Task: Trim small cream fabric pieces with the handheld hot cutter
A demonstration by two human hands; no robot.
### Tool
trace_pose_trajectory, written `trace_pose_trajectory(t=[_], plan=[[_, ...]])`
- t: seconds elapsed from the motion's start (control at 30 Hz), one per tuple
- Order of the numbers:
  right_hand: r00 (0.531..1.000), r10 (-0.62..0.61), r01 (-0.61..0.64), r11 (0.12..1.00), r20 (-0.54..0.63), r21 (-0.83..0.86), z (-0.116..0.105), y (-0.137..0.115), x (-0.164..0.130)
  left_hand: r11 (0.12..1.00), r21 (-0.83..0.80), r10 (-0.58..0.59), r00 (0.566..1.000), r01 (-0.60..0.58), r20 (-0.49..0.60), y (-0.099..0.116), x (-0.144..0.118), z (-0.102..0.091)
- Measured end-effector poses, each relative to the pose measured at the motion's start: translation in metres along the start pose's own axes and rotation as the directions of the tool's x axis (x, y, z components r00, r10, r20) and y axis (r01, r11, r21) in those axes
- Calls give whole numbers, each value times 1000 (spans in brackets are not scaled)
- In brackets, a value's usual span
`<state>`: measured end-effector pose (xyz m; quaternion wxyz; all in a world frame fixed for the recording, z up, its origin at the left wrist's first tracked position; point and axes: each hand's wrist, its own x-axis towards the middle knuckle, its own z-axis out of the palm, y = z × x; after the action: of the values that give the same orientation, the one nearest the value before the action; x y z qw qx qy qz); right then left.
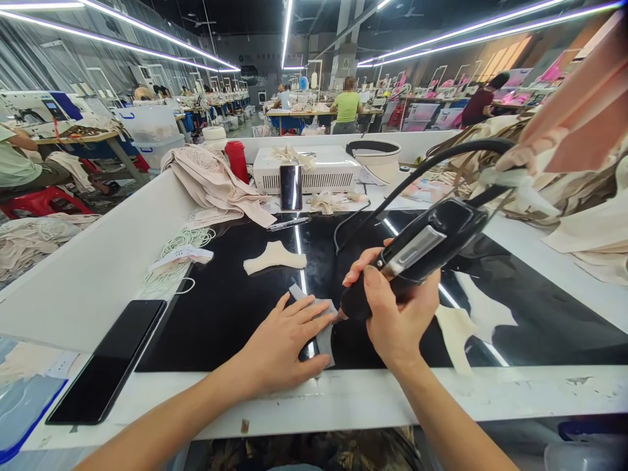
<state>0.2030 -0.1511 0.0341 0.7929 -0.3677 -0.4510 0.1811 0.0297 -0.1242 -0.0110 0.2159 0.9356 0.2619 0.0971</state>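
Observation:
My right hand (397, 314) grips a black corded hand tool (422, 252), its tip down against a small grey fabric piece (324, 320) on the black glossy work surface (220, 314). My left hand (287, 340) lies flat on that grey piece, fingers spread, pinning it to the surface. A beige cut fabric piece (275, 257) lies a little beyond my left hand. Another beige piece (456, 333) rests to the right of my right hand. The tool's black cable (441, 157) arcs up and away to the right.
A dark phone (110, 360) lies at the left front edge. White elastic cord (184, 245), folded beige cloth (216, 183), a white box machine (314, 169) with a phone leaning on it, and a red bottle (238, 160) stand behind. Beige garments (564, 190) pile up right. Other people work at far tables.

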Motion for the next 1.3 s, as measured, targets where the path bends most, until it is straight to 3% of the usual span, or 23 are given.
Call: trace_pose_trajectory(t=[0.3,0.57,1.0,1.3], plan=[[996,79,-82,994,42,76,-3,-8,-11,1000,-3,-12,999,12,34,3,2,-5],[993,110,-111,993,32,36,-3,-10,-14,1000,-9,11,1000,-11,3,2,2,-4],[992,108,-111,992,58,52,-9,-21,-25,1000,4,11,1000,-12,17,1,1,-4],[998,58,-58,998,35,24,-26,-20,-12,999,-45,5,999,-7,-42,-6,1,-2]])
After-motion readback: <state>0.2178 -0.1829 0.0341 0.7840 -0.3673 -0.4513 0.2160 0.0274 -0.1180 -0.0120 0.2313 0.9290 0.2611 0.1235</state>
